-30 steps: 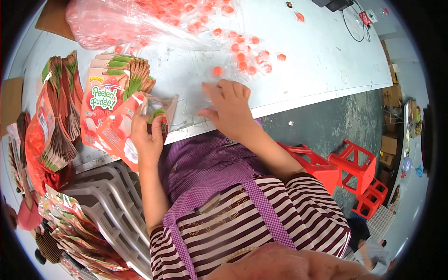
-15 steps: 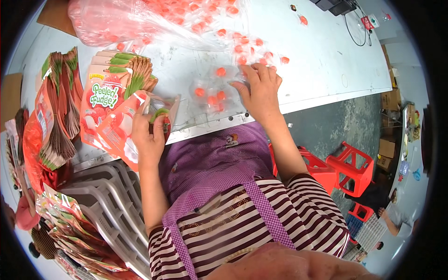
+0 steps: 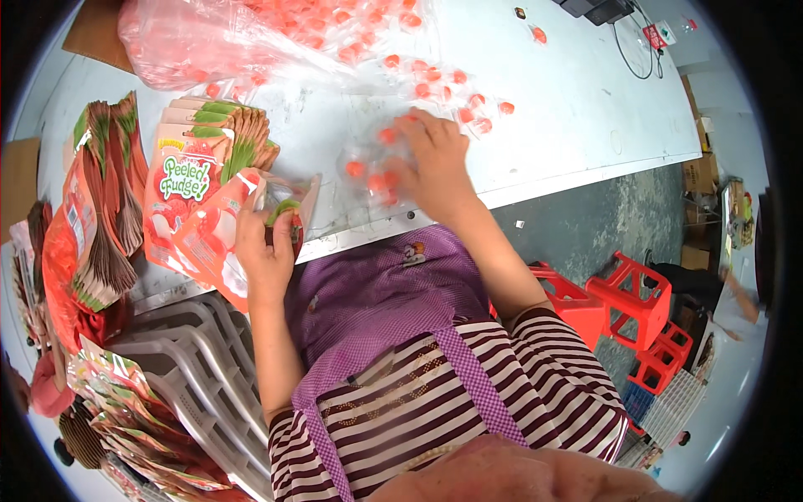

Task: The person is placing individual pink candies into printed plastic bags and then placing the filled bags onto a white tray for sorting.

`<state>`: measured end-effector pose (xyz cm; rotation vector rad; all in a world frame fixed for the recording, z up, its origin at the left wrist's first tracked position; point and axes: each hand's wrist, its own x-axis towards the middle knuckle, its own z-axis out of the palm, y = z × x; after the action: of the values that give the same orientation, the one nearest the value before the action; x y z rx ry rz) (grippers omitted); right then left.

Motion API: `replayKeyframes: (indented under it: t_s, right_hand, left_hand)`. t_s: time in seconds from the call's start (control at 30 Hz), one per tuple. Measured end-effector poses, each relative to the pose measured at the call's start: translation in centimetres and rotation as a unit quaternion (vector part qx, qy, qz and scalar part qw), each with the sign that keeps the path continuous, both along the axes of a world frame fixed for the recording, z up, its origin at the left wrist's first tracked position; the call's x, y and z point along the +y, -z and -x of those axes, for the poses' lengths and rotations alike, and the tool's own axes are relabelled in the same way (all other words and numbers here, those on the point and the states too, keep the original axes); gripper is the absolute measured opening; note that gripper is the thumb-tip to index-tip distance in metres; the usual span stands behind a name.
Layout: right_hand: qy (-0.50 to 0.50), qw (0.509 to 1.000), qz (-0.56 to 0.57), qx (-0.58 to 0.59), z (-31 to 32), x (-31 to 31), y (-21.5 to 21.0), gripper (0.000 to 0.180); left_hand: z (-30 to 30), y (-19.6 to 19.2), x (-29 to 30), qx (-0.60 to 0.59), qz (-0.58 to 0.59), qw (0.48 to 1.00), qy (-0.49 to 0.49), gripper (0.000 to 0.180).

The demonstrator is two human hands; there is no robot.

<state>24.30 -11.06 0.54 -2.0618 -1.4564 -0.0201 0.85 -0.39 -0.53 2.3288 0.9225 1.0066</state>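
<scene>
My left hand (image 3: 268, 243) pinches the edge of a red-and-pink stand-up pouch (image 3: 219, 222) at the table's front edge. The pouch's mouth gapes toward the right. My right hand (image 3: 439, 167) is partly blurred, fingers and thumb apart, at a small group of clear-wrapped red candies (image 3: 376, 177) right of the pouch. Whether it grips any of them cannot be seen. Under and behind the held pouch lies a fanned stack of similar pouches (image 3: 188, 155).
A big clear bag of wrapped candies (image 3: 209, 42) lies at the back, with loose candies (image 3: 427, 75) beside it. Bundled pouches (image 3: 100, 201) stand at the left. Grey plastic crates (image 3: 196, 360) are below the table's left front, red stools (image 3: 631, 297) at the right.
My right hand has moved left and slightly nearer, from the scattered candies to the small group. My left hand stays at the pouch.
</scene>
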Motion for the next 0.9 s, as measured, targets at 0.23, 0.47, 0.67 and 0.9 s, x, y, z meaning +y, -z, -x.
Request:
replayKeyframes:
  t_s: [0.23, 0.47, 0.67, 0.9]
  right_hand:
    - [-0.044, 0.992, -0.101, 0.06, 1.4, 1.4, -0.9, 0.045]
    - [0.135, 0.985, -0.023, -0.105, -4.1, -2.3, -0.2, 0.034]
    - [0.044, 0.998, -0.02, 0.027, -3.3, -3.3, -0.5, 0.031]
    - [0.102, 0.993, 0.04, -0.044, -8.2, -3.3, -0.4, 0.031]
  left_hand:
    - [0.5, 0.5, 0.1, 0.003, 0.037, 0.999, 0.003, 0.013]
    - [0.4, 0.0, 0.0, 0.01, 0.045, 0.999, -0.004, 0.017]
    - [0.7, 0.5, 0.1, 0.017, 0.055, 0.998, -0.006, 0.017]
    - [0.5, 0.2, 0.0, 0.011, 0.068, 0.998, -0.009, 0.016]
